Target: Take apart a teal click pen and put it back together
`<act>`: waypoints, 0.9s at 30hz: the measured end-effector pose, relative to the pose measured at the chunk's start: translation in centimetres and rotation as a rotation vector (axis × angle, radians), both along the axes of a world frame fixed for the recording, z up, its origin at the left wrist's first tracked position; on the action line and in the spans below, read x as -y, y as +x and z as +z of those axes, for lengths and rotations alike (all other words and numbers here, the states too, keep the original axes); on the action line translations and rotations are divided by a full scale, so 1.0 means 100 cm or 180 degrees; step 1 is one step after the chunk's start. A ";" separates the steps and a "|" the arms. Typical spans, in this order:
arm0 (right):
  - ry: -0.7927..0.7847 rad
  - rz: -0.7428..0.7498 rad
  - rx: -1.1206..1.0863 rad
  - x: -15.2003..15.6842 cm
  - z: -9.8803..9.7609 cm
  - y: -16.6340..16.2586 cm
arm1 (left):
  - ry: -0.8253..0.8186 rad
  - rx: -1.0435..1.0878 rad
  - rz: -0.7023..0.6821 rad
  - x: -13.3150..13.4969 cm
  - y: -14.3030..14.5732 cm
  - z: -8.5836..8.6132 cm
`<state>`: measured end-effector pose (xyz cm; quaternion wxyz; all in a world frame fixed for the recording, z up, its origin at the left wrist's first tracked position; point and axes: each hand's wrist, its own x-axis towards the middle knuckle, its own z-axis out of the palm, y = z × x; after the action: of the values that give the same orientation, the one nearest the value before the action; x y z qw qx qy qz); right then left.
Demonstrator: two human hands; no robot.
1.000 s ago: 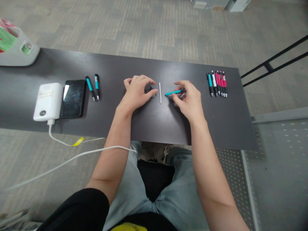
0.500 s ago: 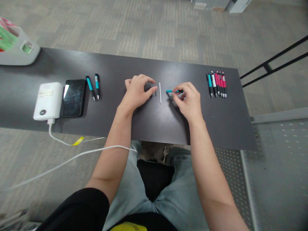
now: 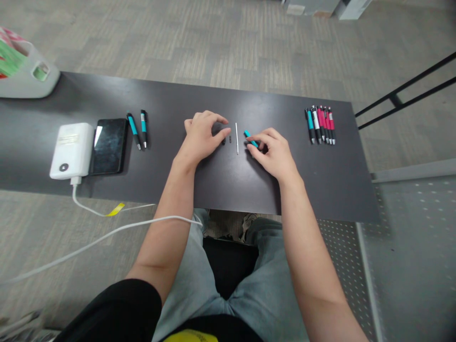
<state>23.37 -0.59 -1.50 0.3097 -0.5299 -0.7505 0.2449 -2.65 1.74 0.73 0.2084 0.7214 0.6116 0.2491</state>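
Note:
My right hand [image 3: 273,153] rests on the dark table [image 3: 178,180] with its fingers closed on a teal pen barrel [image 3: 250,138], whose tip points up and left. A thin white refill [image 3: 237,138] lies just left of it. Two small dark pen parts [image 3: 227,140] sit beside the refill. My left hand [image 3: 200,135] lies on the table with its fingers curled, its fingertips right by those small parts. Whether it grips anything is unclear.
Two teal-and-black pens [image 3: 138,128] lie left of my hands, next to a black phone [image 3: 108,145] and a white power bank [image 3: 70,150] with a cable. Several pens, pink, white and teal [image 3: 320,124], are lined up at the right. A grey container [image 3: 24,71] stands far left.
My right hand has turned the teal barrel from level to slanted and drawn it closer to my palm. My left hand has let the small dark parts show beside the refill.

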 end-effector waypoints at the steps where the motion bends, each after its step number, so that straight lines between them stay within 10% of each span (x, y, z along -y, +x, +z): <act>1: -0.0027 0.0005 0.0000 0.000 0.000 0.000 | 0.0002 -0.0002 0.0015 0.000 -0.001 0.000; 16: 0.0256 -0.0664 -0.0319 -0.007 -0.011 0.010 | 0.0216 0.0184 0.0409 -0.009 -0.022 -0.007; 27: 0.0224 -0.0663 0.0339 -0.004 -0.017 0.000 | 0.0164 -0.0293 0.0120 0.024 0.044 0.008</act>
<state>23.34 -0.20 -3.22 0.3116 -0.6061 -0.7149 0.1565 1.77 -0.71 1.56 0.1566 0.7257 0.6273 0.2352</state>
